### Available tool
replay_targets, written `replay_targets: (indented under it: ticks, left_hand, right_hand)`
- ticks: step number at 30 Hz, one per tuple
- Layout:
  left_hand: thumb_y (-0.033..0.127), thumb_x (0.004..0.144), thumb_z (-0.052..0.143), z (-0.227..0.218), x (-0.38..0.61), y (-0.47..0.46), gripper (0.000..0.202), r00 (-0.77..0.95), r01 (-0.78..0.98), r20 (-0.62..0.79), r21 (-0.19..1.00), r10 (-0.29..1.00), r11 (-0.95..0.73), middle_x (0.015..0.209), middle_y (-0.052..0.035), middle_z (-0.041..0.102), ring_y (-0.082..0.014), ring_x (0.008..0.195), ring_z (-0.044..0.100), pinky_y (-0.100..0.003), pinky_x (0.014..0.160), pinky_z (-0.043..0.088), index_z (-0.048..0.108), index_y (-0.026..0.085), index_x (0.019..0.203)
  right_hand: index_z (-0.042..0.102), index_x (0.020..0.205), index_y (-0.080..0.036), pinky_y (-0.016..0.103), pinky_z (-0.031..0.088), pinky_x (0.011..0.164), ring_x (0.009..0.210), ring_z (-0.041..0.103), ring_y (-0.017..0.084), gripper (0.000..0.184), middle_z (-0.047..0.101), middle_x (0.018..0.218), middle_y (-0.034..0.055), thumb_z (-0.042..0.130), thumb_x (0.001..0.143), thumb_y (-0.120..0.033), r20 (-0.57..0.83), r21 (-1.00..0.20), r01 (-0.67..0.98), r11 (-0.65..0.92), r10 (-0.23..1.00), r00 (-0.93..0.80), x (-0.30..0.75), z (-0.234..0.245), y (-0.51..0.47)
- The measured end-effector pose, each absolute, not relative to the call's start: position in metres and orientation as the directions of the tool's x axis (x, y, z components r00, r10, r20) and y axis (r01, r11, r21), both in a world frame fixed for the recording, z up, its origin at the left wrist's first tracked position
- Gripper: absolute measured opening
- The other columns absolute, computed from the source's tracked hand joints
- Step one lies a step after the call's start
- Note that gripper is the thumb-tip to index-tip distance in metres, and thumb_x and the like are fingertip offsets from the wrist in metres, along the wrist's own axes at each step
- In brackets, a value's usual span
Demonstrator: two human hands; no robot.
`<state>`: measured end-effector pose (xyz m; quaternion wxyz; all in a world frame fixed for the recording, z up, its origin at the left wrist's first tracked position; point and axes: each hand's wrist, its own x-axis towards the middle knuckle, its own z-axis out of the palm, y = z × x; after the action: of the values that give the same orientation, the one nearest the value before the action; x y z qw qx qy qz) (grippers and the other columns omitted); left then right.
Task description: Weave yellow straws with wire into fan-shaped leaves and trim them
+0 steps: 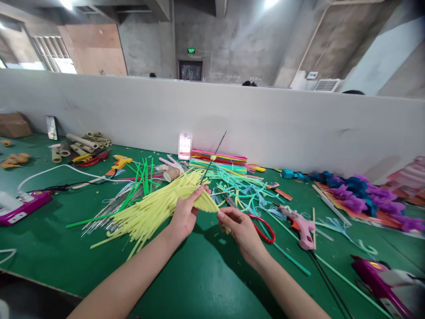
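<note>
My left hand [186,215] is closed on a fan-shaped piece of yellow pipe cleaners [206,202], thumb on top. A thin dark green stem [219,144] with a small yellow knob rises from behind these fingers; whether the hand grips it too, I cannot tell. At the piece's right tip, my right hand [237,228] pinches the yellow pipe cleaner end between thumb and fingers. Under and left of my left hand spreads a loose heap of yellow pipe cleaners [146,215]. Red-handled scissors [270,230] lie just beyond my right hand, their blades partly hidden.
A pink glue gun [303,230] lies to the right, a yellow glue gun [121,161] at the left. Teal pipe cleaners [245,188] tangle behind my hands. Purple power strips [28,208] sit at both sides. A white partition [139,106] bounds the green table [206,274].
</note>
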<state>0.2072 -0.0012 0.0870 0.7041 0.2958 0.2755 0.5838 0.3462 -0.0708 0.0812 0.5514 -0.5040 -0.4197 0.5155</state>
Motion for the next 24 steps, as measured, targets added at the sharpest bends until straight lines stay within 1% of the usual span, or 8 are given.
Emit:
replay_targets:
  ticks: [4, 6, 12, 17, 20, 22, 24]
  left_hand:
    - [0.027, 0.065, 0.079, 0.085, 0.208, 0.001, 0.031, 0.216, -0.667, -0.091, 0.714, 0.972, 0.215, 0.092, -0.0061, 0.072, -0.0185, 0.087, 0.068, -0.023, 0.068, 0.054, 0.069, 0.013, 0.091]
    - [0.027, 0.065, 0.079, 0.083, 0.208, 0.002, 0.03, 0.245, -0.665, -0.132, 0.698, 0.96, 0.266, 0.091, -0.0067, 0.072, -0.0192, 0.087, 0.068, -0.023, 0.067, 0.054, 0.069, 0.014, 0.09]
    - [0.026, 0.067, 0.077, 0.077, 0.209, 0.005, 0.026, 0.285, -0.647, -0.187, 0.686, 0.94, 0.333, 0.095, -0.0082, 0.072, -0.0227, 0.092, 0.068, -0.027, 0.073, 0.056, 0.069, 0.016, 0.09]
    - [0.023, 0.066, 0.078, 0.075, 0.209, 0.005, 0.026, 0.308, -0.657, -0.193, 0.665, 0.932, 0.355, 0.094, -0.008, 0.072, -0.0197, 0.088, 0.068, -0.024, 0.072, 0.056, 0.069, 0.014, 0.089]
    - [0.023, 0.067, 0.077, 0.079, 0.209, 0.002, 0.025, 0.261, -0.661, -0.124, 0.7, 0.958, 0.27, 0.095, -0.0078, 0.072, -0.0195, 0.088, 0.068, -0.024, 0.072, 0.055, 0.07, 0.014, 0.09]
    - [0.023, 0.069, 0.075, 0.085, 0.209, -0.002, 0.022, 0.195, -0.646, -0.024, 0.749, 0.98, 0.147, 0.097, -0.0076, 0.071, -0.021, 0.091, 0.067, -0.026, 0.073, 0.055, 0.07, 0.016, 0.09]
    - [0.025, 0.071, 0.073, 0.09, 0.209, -0.006, 0.02, 0.11, -0.608, 0.073, 0.794, 0.991, 0.009, 0.097, -0.0074, 0.071, -0.0224, 0.092, 0.067, -0.029, 0.075, 0.055, 0.07, 0.017, 0.089]
  right_hand:
    - [0.069, 0.077, -0.021, 0.024, 0.04, 0.057, 0.059, 0.051, 0.012, 0.028, 0.062, 0.067, -0.0012, 0.078, 0.064, -0.043, 0.021, -0.995, -0.096, 0.036, 0.988, 0.155, 0.345, 0.082, -0.072]
    - [0.069, 0.077, -0.02, 0.025, 0.04, 0.058, 0.06, 0.05, 0.012, 0.026, 0.061, 0.068, -0.0008, 0.078, 0.065, -0.041, 0.058, -0.995, -0.068, 0.07, 0.985, 0.162, 0.345, 0.082, -0.072]
    - [0.07, 0.074, -0.021, 0.026, 0.04, 0.058, 0.06, 0.05, 0.013, 0.025, 0.062, 0.068, 0.0002, 0.076, 0.066, -0.043, 0.12, -0.992, -0.005, 0.123, 0.976, 0.182, 0.346, 0.082, -0.072]
    - [0.07, 0.073, -0.021, 0.026, 0.042, 0.059, 0.062, 0.052, 0.014, 0.025, 0.063, 0.069, 0.0007, 0.077, 0.065, -0.044, 0.131, -0.991, 0.0, 0.133, 0.975, 0.182, 0.348, 0.079, -0.069]
    - [0.071, 0.078, -0.022, 0.027, 0.044, 0.065, 0.069, 0.057, 0.016, 0.026, 0.066, 0.075, 0.0016, 0.076, 0.066, -0.044, 0.107, -0.994, -0.012, 0.111, 0.976, 0.188, 0.35, 0.075, -0.066]
    - [0.071, 0.087, -0.023, 0.028, 0.045, 0.07, 0.078, 0.06, 0.018, 0.03, 0.069, 0.086, 0.0034, 0.076, 0.067, -0.045, 0.109, -0.994, 0.002, 0.111, 0.97, 0.219, 0.352, 0.071, -0.064]
    - [0.07, 0.094, -0.023, 0.028, 0.046, 0.069, 0.08, 0.059, 0.019, 0.036, 0.068, 0.089, 0.0043, 0.076, 0.067, -0.045, 0.134, -0.991, 0.063, 0.121, 0.95, 0.281, 0.353, 0.067, -0.062]
